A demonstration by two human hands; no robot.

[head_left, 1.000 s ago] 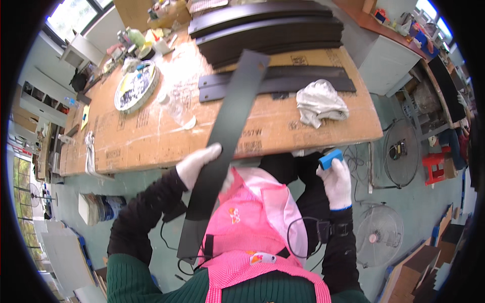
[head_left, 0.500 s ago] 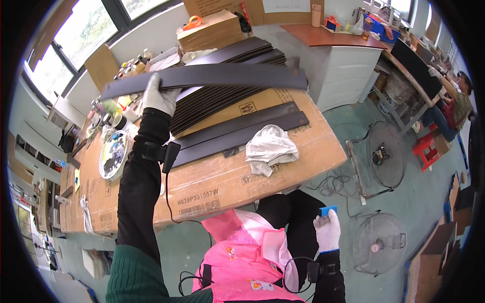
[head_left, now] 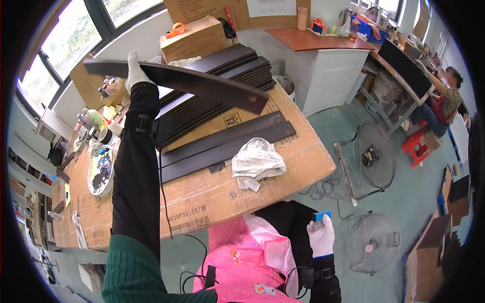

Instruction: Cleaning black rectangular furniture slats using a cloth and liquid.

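Note:
Near the left end of a long dark slat (head_left: pixel 207 82), my gloved left hand (head_left: pixel 137 72) grips it, up in the air over a stack of similar dark slats (head_left: pixel 250 74). The slat slopes down to the right, with a round mark near its right end. Below the stack, two more slats (head_left: pixel 227 144) lie side by side on the cardboard-covered table (head_left: pixel 298 166). A crumpled white cloth (head_left: pixel 258 164) touches the nearer one. My gloved right hand (head_left: pixel 321 238), low beside my pink apron (head_left: pixel 237 255), pinches a small blue block (head_left: pixel 322 215).
A paint-smeared tub (head_left: pixel 101 171) and several bottles (head_left: pixel 93 118) line the table's left side. Behind the stack stands a cardboard box (head_left: pixel 189 40) with orange-handled scissors. Two fans (head_left: pixel 375 245) are at the right. Another person (head_left: pixel 444 98) works at a far bench.
My left hand has moved up and left with the slat, which has tilted, its right end lower and nearer. The view has shifted a little. My right hand still holds the blue block.

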